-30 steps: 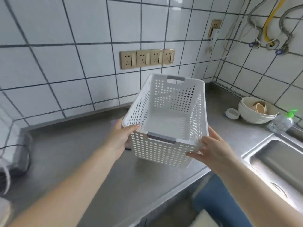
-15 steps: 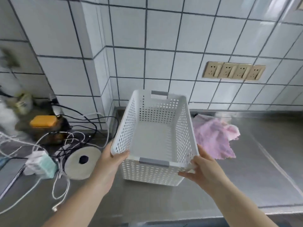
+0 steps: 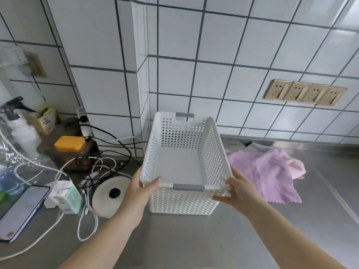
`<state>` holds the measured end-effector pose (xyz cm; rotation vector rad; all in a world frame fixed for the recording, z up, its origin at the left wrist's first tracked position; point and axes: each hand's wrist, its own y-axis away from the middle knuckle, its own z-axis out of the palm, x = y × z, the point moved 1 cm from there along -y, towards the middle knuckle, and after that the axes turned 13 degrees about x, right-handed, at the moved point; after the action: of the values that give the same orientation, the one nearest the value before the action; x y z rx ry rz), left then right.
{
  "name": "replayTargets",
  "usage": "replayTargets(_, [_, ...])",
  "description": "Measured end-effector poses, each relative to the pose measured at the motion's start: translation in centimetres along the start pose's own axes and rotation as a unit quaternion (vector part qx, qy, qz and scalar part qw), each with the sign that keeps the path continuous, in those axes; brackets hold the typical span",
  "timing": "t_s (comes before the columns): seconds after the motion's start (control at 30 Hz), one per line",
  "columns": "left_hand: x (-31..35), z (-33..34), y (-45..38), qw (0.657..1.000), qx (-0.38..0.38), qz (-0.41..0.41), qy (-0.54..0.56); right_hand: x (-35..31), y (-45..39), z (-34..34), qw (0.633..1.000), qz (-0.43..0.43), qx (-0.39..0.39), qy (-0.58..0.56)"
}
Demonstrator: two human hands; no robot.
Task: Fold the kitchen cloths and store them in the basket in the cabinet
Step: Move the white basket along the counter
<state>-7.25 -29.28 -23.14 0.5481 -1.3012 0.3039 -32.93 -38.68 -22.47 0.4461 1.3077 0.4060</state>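
My two forearms reach in from the near edge. My left hand [image 3: 138, 189] has its grip closed on the near left corner of one white perforated basket [image 3: 180, 162], thumb hooked over the rim. My right hand [image 3: 238, 193] grips the near right corner, fingers curled under the rim. The basket holds nothing; it has two grey handle inserts, one at the near end and one at the far end. Whether its base rests on the counter [image 3: 213, 239] I cannot tell.

To the basket's right, one pink cloth [image 3: 272, 171] lies crumpled and unfolded on the counter, with a pale grey piece [image 3: 254, 147] showing at its far edge; whether that is a second cloth I cannot tell.

Left of the basket: one phone [image 3: 23, 208], one small carton [image 3: 66, 197], one white round disc [image 3: 110, 193], a tangle of white and black cables [image 3: 93, 167], one orange-topped block [image 3: 70, 142], one spray bottle [image 3: 17, 123].

The counter is brushed steel. The wall is white tile with dark grout, carrying one strip of four beige sockets [image 3: 305, 93].
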Motion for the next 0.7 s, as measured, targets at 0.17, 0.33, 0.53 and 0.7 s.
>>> replayTargets(0.17, [0.3, 0.0, -2.5, 1.000, 0.006, -0.009, 0.004, -0.4, -1.5, 1.1, 1.000, -0.007, 0.000, -0.002])
replayTargets(0.33, [0.1, 0.0, -4.5, 1.000, 0.002, -0.011, 0.024, -0.7, -3.0, 2.0, 1.000, -0.015, 0.002, 0.012])
replayTargets(0.53, [0.8, 0.1, -7.0, 0.998, 0.031, -0.019, 0.050, -1.0, -5.2, 3.5, 0.999, -0.031, 0.021, 0.010])
replayTargets(0.7, [1.0, 0.1, -8.0, 0.997, 0.034, -0.021, 0.058, -1.5, -5.8, 4.7, 0.999, -0.033, 0.038, 0.009])
